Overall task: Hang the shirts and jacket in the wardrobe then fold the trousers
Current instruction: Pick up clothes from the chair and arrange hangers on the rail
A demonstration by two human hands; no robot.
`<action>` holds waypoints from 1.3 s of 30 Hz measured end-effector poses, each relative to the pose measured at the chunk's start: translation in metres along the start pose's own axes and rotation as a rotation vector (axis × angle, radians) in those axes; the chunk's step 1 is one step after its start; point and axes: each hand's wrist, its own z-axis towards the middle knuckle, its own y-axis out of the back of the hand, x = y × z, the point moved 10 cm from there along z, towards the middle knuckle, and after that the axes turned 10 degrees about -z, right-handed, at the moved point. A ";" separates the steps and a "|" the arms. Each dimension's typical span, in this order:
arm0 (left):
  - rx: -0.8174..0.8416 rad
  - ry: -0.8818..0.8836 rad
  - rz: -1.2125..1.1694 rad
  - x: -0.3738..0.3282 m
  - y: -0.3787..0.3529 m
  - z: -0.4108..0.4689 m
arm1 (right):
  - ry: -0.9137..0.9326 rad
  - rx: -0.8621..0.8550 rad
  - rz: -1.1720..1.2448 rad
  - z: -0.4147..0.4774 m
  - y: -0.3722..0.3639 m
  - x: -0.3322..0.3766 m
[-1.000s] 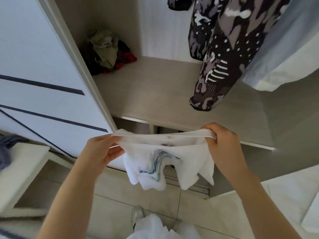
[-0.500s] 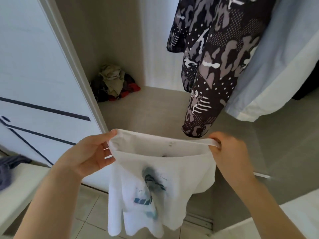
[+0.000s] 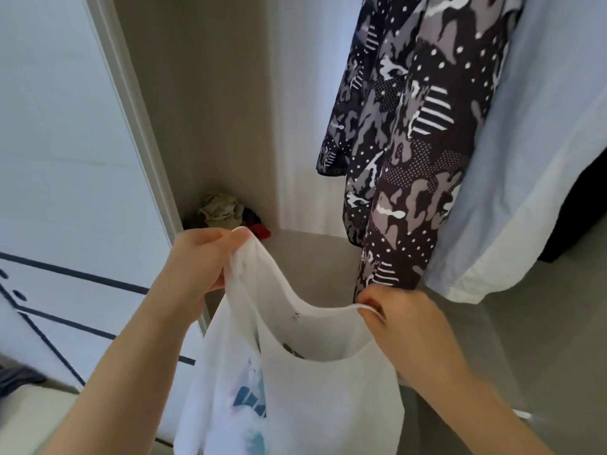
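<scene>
White wardrobe door (image 3: 65, 159), crossed by dark lines, fills the left side, and a crumpled heap of clothes (image 3: 223, 211) sits in the wardrobe's back corner. Just below the heap, the left hand (image 3: 203, 261) pinches one edge of a white shirt (image 3: 295, 372), held up before the open wardrobe with its printed body hanging down. The right hand (image 3: 404, 326) grips the opposite edge, beneath a hanging black patterned shirt (image 3: 404, 159) with a pale blue shirt (image 3: 525, 192) beside it.

A home bedroom: an open wardrobe (image 3: 230, 103) with a hanging patterned shirt (image 3: 404, 152), pale blue shirt (image 3: 525, 178) and crumpled clothes (image 3: 226, 213) on its floor.
</scene>
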 end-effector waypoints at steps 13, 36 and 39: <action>0.000 -0.376 0.050 -0.146 -0.029 0.072 | 0.309 -0.323 -0.153 0.109 0.178 0.095; -0.028 -0.631 0.122 -0.331 -0.018 0.152 | 0.077 -0.946 -0.584 0.245 0.444 0.135; -0.006 -0.623 0.112 -0.346 -0.022 0.160 | 0.035 -0.956 -0.568 0.259 0.464 0.135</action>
